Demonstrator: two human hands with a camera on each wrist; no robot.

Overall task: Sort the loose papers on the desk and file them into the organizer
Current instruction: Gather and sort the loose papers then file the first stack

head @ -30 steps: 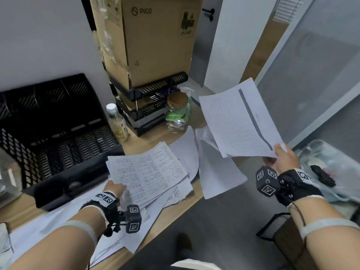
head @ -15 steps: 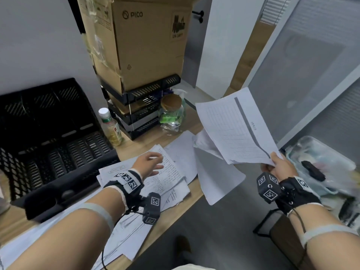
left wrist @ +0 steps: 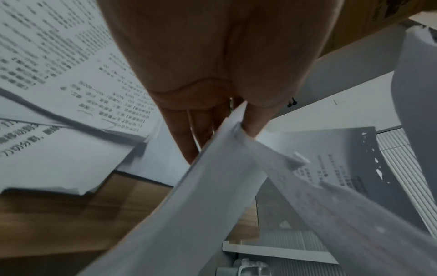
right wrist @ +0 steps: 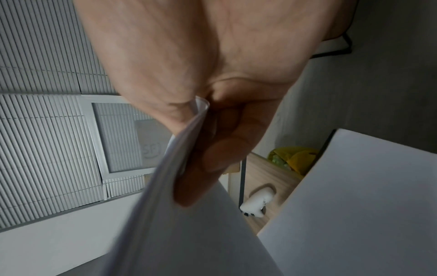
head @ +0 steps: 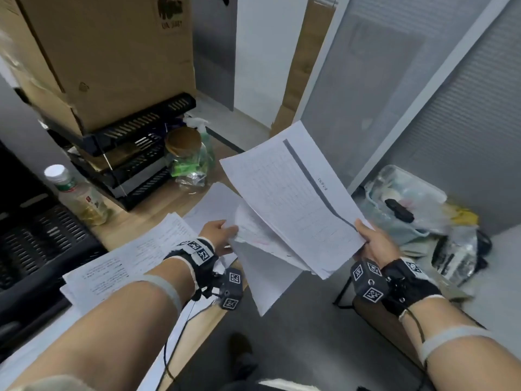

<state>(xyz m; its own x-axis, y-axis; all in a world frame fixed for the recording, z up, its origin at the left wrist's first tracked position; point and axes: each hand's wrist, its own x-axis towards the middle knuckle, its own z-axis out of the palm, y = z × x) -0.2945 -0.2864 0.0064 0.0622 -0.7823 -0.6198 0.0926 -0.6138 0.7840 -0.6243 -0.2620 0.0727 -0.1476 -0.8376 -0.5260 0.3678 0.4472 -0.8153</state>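
My right hand (head: 363,235) pinches the near right corner of a lifted stack of papers (head: 293,198), whose top sheet shows a table and a grey bar. In the right wrist view the thumb and fingers (right wrist: 212,160) clamp that stack (right wrist: 189,233). My left hand (head: 228,232) pinches the left edge of the lower sheets in the stack; the left wrist view shows the fingers (left wrist: 255,119) on the paper edge (left wrist: 212,196). Loose printed papers (head: 135,255) lie on the wooden desk (head: 158,204). The black mesh organizer (head: 42,235) stands at the left.
A plastic bottle (head: 76,196) and a cork-lidded glass jar (head: 189,162) stand behind the papers. A cardboard box (head: 107,52) sits on stacked black trays (head: 135,153). A blank sheet (head: 267,280) overhangs the desk edge. A clear plastic bin (head: 403,201) sits on the floor to the right.
My left hand has left the pile on the desk, moved right and taken hold of the left edge of the lifted stack. The right hand still holds that stack.
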